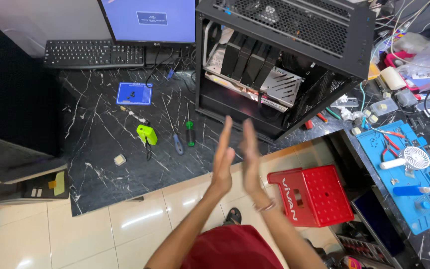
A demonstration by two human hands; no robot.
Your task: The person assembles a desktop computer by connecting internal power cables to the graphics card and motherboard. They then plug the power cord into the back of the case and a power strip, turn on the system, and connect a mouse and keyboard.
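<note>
Both hands, left hand [223,162] and right hand [249,154], empty, fingers straight, pointing at computer case [284,60].

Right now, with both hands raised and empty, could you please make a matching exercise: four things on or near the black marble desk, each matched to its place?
Things:
1. open black computer case
2. red plastic stool
3. small blue square tray
4. white handheld fan

Places:
A. on the tiled floor, right of the right hand
B. on the blue mat at the right
C. below the keyboard
D. beyond the left hand, right of the monitor

Pairs: 1-D, 2-A, 3-C, 4-B
</note>
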